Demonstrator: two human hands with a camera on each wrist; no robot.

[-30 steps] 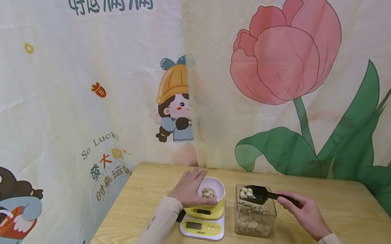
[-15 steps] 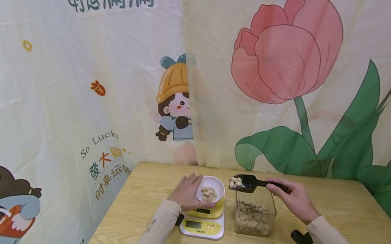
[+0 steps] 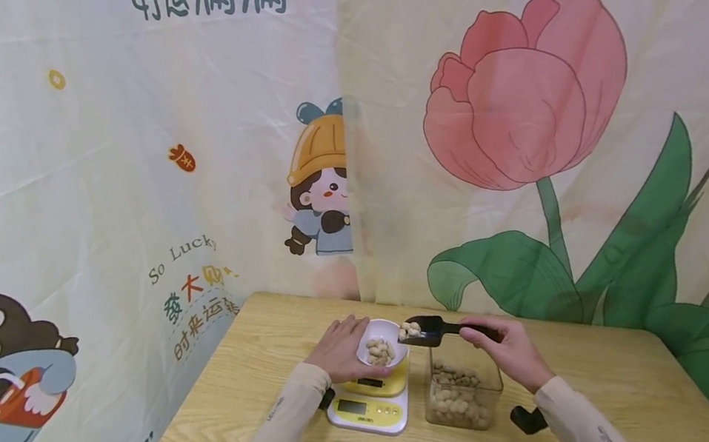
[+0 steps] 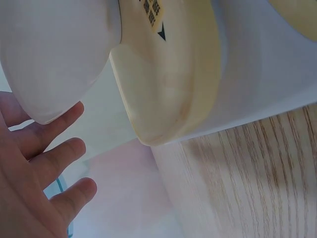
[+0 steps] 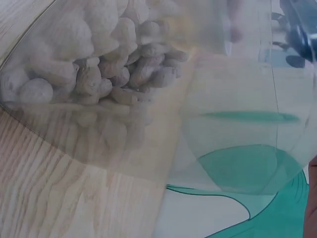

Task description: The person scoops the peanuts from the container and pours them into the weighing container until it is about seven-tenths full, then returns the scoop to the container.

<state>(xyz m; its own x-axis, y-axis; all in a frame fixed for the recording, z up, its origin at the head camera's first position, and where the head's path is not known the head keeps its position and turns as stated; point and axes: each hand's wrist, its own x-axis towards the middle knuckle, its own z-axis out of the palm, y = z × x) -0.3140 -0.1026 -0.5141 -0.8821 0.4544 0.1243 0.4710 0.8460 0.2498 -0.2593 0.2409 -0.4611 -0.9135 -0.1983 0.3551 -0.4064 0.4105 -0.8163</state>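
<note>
In the head view my left hand holds a white bowl, thumb along its near side. The bowl is tilted over the scale's yellow platform and holds several peanuts. In the left wrist view fingers lie against the underside of the bowl, beside the kitchen scale. My right hand grips the handle of a black scoop. Unshelled peanuts sit at the scoop's front edge, which overlaps the bowl's right rim.
A clear plastic container, partly filled with peanuts, stands right of the scale, below my right hand. The wooden table meets a printed cloth backdrop at its far edge. A black device hangs at my right wrist.
The scoop with peanuts has risen from inside the container and moved left to the bowl's rim. My left hand has tipped the bowl slightly and keeps its place at the scale.
</note>
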